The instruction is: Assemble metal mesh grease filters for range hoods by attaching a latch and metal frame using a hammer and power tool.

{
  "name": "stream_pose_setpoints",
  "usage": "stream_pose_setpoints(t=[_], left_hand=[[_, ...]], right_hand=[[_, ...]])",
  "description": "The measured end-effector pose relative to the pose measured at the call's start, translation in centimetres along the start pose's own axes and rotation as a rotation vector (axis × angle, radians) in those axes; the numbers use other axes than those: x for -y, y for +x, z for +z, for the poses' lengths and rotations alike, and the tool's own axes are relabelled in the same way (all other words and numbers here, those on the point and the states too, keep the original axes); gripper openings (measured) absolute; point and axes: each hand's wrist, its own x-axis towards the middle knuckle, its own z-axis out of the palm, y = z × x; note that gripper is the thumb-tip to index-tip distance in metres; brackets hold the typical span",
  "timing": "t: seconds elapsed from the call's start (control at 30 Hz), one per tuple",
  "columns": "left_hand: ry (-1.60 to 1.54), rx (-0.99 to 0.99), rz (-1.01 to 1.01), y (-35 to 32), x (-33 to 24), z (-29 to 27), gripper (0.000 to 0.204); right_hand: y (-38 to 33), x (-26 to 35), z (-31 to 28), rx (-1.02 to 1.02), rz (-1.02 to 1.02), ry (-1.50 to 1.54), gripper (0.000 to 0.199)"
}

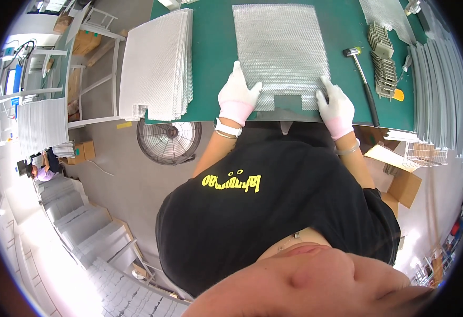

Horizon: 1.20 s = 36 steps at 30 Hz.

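Observation:
A silver-grey metal mesh sheet (281, 45) with a square notch in its near edge lies on the green table in front of me. My left hand (237, 98), in a white glove with a pink cuff, rests at its near left edge. The forefinger is stretched along that edge and the thumb spreads onto the mesh. At the near right edge is my right hand (337, 108), gloved alike, with forefinger and thumb apart and touching the sheet's side. Neither hand appears closed round the mesh.
A stack of mesh sheets (155, 63) stands left on the green table (213, 42). To the right lie a black-handled hammer (366, 87), rows of metal brackets (384, 74) and long pale strips (440, 95). A floor fan (169, 140) stands below; another person (44, 171) is far left.

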Motion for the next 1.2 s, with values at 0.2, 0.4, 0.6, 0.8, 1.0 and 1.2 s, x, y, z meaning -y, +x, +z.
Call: stream_pose_setpoints(t=[0.2, 0.4, 0.6, 0.8, 1.0, 1.2], left_hand=[[0.327, -0.123, 0.222, 1.6, -0.9, -2.4, 0.064], [0.409, 0.131, 0.608, 4.1, -5.3, -1.2, 0.027], [-0.149, 0.211, 0.949, 1.8, -9.0, 2.7, 0.022], [-0.13, 0.251, 1.336, 1.5, -11.8, 4.2, 0.017], [0.342, 0.221, 1.541, 1.0, -13.8, 1.7, 0.016], [0.009, 0.29, 1.262, 0.2, -13.6, -0.4, 0.016]], right_hand=[[1.6, -1.3, -4.0, 0.368, 0.009, -0.077, 0.047], [4.7, 3.0, -10.5, 0.068, -0.199, 0.208, 0.038], [3.3, 9.4, -8.9, 0.121, -0.795, 0.265, 0.046], [7.3, 2.6, -8.2, -0.106, -0.425, 0.393, 0.045], [22.5, -17.4, -5.7, -0.122, 0.275, -0.334, 0.069], [28.9, -21.7, -2.6, 0.2, 0.697, -0.237, 0.077]])
